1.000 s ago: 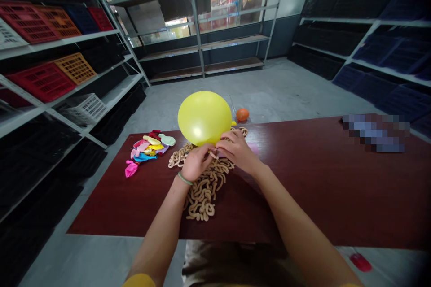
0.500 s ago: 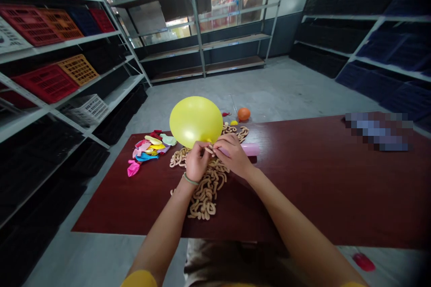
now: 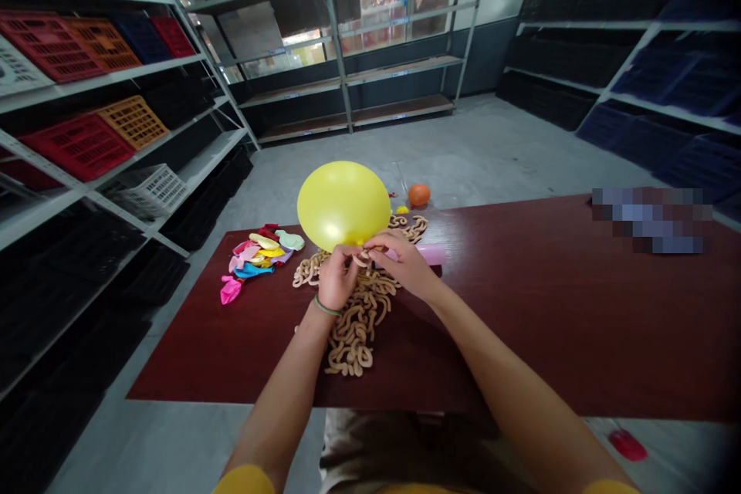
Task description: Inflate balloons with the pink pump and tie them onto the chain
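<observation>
Left hand (image 3: 339, 279) and right hand (image 3: 404, 264): thumbs and fingertips pinched together at the neck of the yellow balloon (image 3: 343, 204), hands nearly meeting (exact grip too small to read). Balloon is inflated, just beyond the fingertips, near the far table edge. Green band (image 3: 327, 307) on left wrist. Tan curled pieces (image 3: 350, 328) heaped below; pink cylinder (image 3: 434, 253) beside right hand. Limp balloons (image 3: 255, 268) lie left on the dark red table (image 3: 556, 309). Orange balloon (image 3: 419, 195) past the far edge. Crates (image 3: 81, 145) on shelves, left.
</observation>
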Available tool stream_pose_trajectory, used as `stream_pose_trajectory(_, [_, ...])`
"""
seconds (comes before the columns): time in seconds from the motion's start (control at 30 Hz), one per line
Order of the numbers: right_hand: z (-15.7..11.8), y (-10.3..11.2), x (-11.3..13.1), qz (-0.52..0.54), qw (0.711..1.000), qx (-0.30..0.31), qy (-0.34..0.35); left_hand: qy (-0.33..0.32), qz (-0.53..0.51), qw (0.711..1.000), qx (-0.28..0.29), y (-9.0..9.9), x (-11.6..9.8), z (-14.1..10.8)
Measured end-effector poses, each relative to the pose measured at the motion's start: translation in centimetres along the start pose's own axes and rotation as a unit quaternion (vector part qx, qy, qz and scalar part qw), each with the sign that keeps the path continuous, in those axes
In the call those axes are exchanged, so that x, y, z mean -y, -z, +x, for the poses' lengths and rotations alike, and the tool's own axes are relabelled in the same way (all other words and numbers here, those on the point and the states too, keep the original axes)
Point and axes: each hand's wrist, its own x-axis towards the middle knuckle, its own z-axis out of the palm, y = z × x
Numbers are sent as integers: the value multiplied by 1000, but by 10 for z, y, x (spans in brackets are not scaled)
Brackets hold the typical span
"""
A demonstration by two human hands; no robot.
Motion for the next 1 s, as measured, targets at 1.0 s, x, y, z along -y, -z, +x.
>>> stream_pose_trajectory(1.0, [-5, -2, -10, -250, 965, -38, 64, 5, -21, 999, 44, 6, -5, 11])
